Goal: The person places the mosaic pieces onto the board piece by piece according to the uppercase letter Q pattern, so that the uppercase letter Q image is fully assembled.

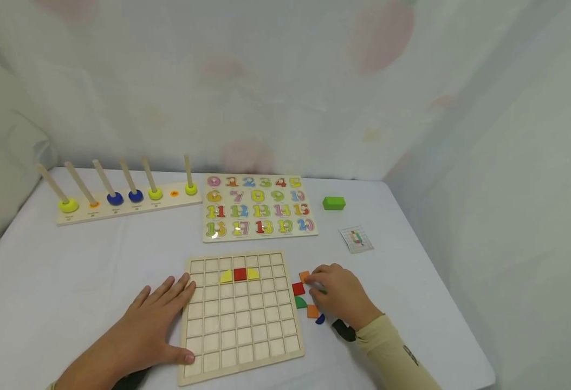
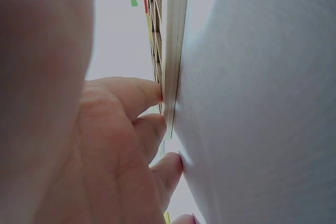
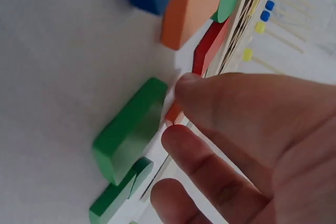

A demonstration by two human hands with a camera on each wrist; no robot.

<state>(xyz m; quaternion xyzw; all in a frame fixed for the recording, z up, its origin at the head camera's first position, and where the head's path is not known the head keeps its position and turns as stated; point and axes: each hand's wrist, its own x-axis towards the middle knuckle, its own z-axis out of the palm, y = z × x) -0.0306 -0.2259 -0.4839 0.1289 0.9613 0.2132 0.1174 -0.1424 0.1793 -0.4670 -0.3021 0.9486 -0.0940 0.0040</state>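
Peg stand point(image 1: 105, 212) stood back left | left hand point(image 1: 151, 325), fingers spread, rested on grid board point(image 1: 244, 355) edge | red tile point(image 1: 240, 274) sat there between yellow tiles point(image 1: 226, 277) | rear orange tile point(image 1: 303, 275) lay right, just off board | right hand point(image 1: 341, 292) reached it, thumb and forefinger apart

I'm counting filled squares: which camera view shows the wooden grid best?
The head view: nearly all the wooden grid shows from above. The left wrist view has it edge-on; the right wrist view, only a slanted sliver.
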